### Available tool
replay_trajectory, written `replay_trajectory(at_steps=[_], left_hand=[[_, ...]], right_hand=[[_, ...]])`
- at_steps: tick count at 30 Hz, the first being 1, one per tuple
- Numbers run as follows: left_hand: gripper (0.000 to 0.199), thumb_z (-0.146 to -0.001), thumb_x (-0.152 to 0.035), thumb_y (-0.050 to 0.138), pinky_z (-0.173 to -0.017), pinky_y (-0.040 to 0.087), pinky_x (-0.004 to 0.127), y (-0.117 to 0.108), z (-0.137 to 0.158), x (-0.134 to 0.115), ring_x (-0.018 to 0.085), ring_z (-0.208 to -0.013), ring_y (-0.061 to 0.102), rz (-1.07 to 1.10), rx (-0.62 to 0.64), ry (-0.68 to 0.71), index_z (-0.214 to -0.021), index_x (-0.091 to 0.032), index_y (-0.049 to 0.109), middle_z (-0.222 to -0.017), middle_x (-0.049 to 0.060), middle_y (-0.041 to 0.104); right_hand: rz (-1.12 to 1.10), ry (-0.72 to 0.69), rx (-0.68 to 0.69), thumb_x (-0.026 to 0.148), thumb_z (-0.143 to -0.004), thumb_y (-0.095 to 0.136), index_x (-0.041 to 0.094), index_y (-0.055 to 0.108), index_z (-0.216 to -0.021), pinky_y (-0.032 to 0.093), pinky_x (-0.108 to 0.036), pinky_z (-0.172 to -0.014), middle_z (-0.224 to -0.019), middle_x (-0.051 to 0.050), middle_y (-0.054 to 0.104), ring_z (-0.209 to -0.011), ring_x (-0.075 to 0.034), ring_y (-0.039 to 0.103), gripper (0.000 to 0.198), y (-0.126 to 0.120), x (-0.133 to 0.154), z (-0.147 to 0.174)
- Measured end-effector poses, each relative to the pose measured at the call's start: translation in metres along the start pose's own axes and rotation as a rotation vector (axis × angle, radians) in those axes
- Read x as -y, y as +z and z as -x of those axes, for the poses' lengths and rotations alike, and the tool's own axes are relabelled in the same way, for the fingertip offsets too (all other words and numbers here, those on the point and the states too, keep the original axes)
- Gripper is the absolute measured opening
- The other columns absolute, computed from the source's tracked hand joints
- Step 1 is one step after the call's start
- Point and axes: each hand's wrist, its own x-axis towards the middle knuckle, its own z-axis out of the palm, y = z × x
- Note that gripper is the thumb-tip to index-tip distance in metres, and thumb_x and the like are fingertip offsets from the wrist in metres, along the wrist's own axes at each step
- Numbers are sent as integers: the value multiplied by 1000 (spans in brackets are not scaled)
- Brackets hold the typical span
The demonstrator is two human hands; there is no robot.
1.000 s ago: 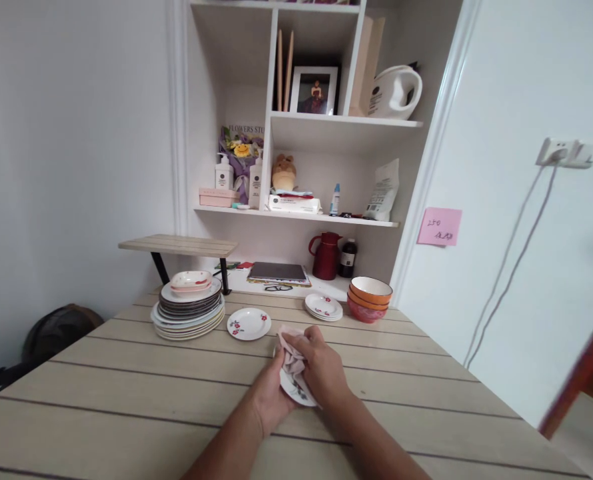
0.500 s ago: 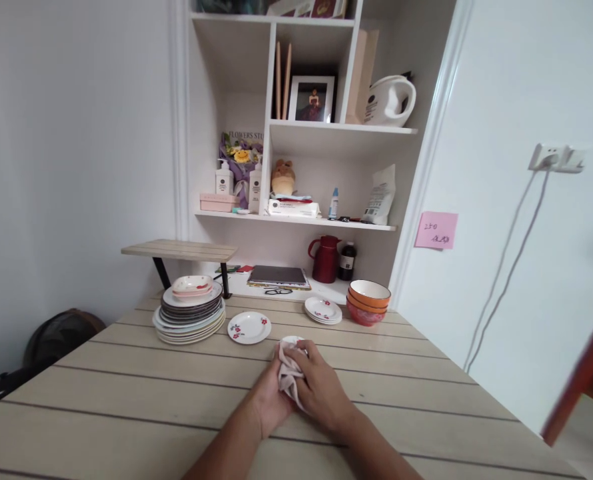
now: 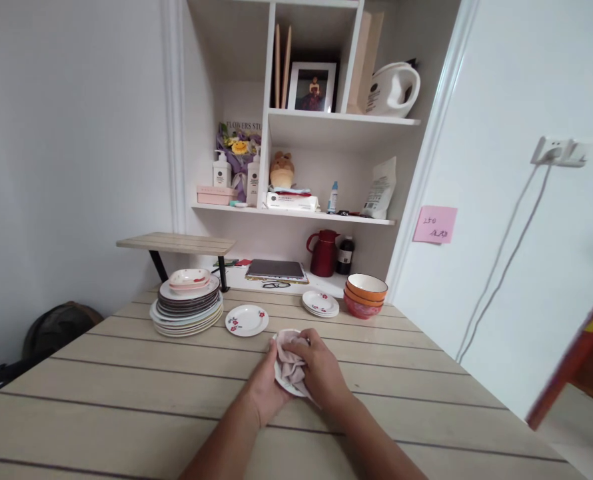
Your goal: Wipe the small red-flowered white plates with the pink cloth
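Lower centre of the frame: left hand gripping a small plate from beneath. Right hand clenched on a pink cloth — pressed against that plate, above the table.

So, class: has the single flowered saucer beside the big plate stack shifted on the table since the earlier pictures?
No. The flowered saucer lies at the same spot beside the plate stack, on the same table plank; only the camera moved.
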Motion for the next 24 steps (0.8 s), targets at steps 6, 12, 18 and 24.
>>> replay_trajectory(at_steps=[6, 12, 18, 24], left_hand=[[57, -90, -55, 49, -92, 47, 39, -1, 2, -3, 27, -102, 67, 4, -44, 17, -130, -15, 57, -109, 14, 72], [59, -88, -59, 49, -96, 46, 42, 4, 5, -1, 27, -107, 65, -26, -37, 34, -128, -16, 59, -111, 14, 72], [56, -90, -58, 48, -92, 47, 41, -3, -3, -1, 27, -104, 66, 37, -31, 73, -125, -17, 61, -106, 12, 73], [50, -90, -57, 49, -83, 50, 33, -7, -3, -3, 24, -98, 68, -3, -74, 105, -115, -17, 66, -100, 10, 74]], right_hand=[[-29, -78, 14, 14, -78, 60, 29, 77, -96, 47, -28, -82, -114, -6, 61, -98, -22, 61, 28, -1, -5, 3], [54, 17, -40, 15, -83, 53, 32, 73, -111, 47, -28, -82, -121, -6, 60, -103, -23, 59, 38, 3, -10, -1], [86, -4, 13, 10, -80, 51, 26, 69, -116, 47, -31, -88, -124, -10, 55, -105, -24, 58, 44, 5, -3, 0], [-17, -157, 122, 7, -75, 54, 26, 63, -127, 42, -37, -101, -129, -10, 52, -115, -24, 52, 56, -2, 6, 5]])
